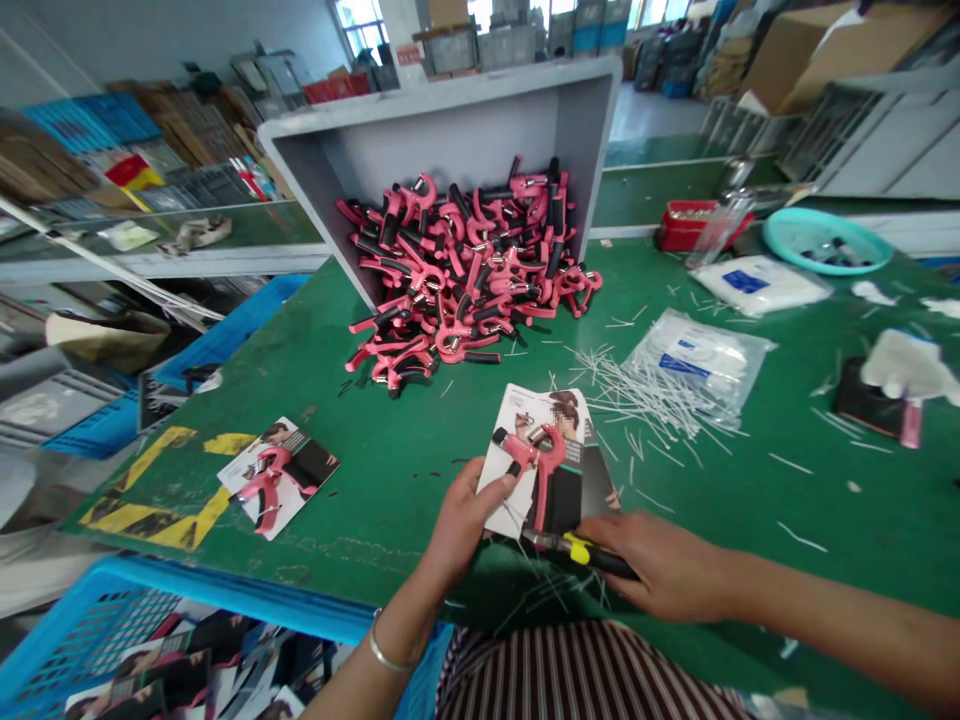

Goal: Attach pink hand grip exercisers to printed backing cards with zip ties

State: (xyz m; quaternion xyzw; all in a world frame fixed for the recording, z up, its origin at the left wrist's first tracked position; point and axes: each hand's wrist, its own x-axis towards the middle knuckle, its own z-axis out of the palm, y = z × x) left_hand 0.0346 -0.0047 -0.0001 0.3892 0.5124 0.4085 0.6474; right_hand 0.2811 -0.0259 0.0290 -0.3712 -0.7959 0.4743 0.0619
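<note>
My left hand [465,515] is closed on a printed card [576,410], its thumb lying over the front. On that card sits a pink and black spring hand grip [553,458]. My right hand [664,565] is wrapped round wire cutters [589,552] with black and yellow handles. Their jaws are at the lower edge of the card, by a thin white cable tie [514,517]; whether they touch the tie I cannot tell. A second dark card [600,475] shows behind the first. Another carded hand grip [271,478] lies to the left on the green table [375,470].
A tipped grey bin [450,130] spills many pink hand grips [465,270]. Loose cable ties [645,395] lie beside plastic bags [697,360]. At right are a turquoise bowl [780,235], red box [667,235] and glove [911,365]. A blue basket [225,585] of carded pieces stands at lower left.
</note>
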